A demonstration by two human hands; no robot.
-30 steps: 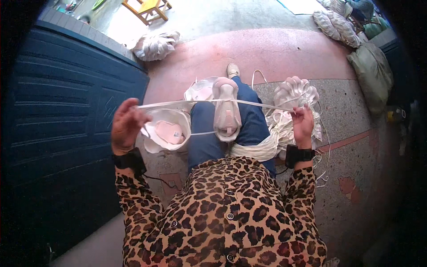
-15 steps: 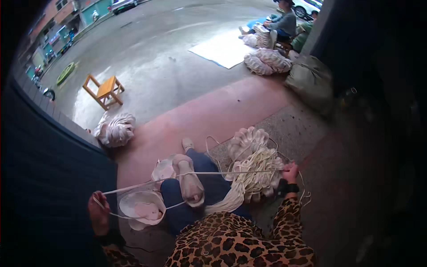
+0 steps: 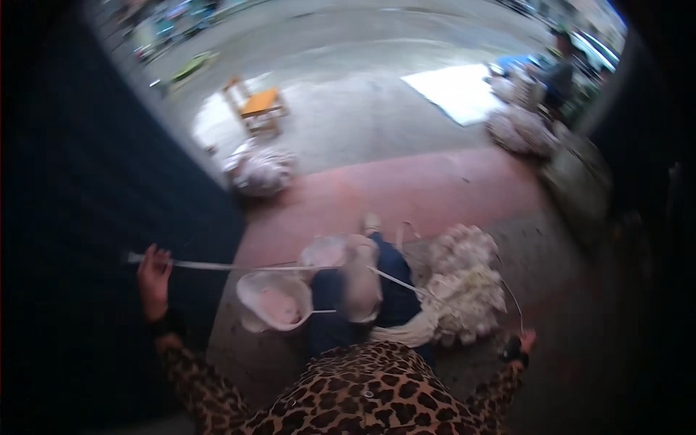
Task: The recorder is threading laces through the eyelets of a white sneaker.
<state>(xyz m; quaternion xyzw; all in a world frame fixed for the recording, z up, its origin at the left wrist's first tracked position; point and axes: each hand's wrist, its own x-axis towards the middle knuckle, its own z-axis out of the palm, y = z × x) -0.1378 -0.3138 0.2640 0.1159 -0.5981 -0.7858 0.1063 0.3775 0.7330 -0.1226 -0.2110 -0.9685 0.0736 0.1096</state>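
My left hand (image 3: 154, 272), raised at the left, grips a narrow white strap (image 3: 217, 266) whose short end pokes out past the fingers. The strap stretches right to a pale, elongated fabric piece (image 3: 361, 286) lying on my lap, blurred. Low at the right, my right hand (image 3: 528, 339) looks closed on a thin pale cord (image 3: 518, 301), which runs up to a pile of cream straps (image 3: 464, 304). Beside my left leg rests a whitish fabric cup (image 3: 274, 297) with a pinkish inside. Another pale cup (image 3: 324, 251) sits just beyond it.
A bundle of pale ruffled pieces (image 3: 464, 254) lies beyond the straps. Another bundle (image 3: 259, 168) stands by the left doorway near a wooden chair (image 3: 261, 103). To the right are a sack (image 3: 578, 177), more bundles (image 3: 522, 130), a white sheet (image 3: 453, 87) and a seated person (image 3: 558, 76).
My view has turned left. My left hand has risen, drawing the strap out leftward. My right hand has left the taut strap and moved lower, toward my body, with a thin cord.
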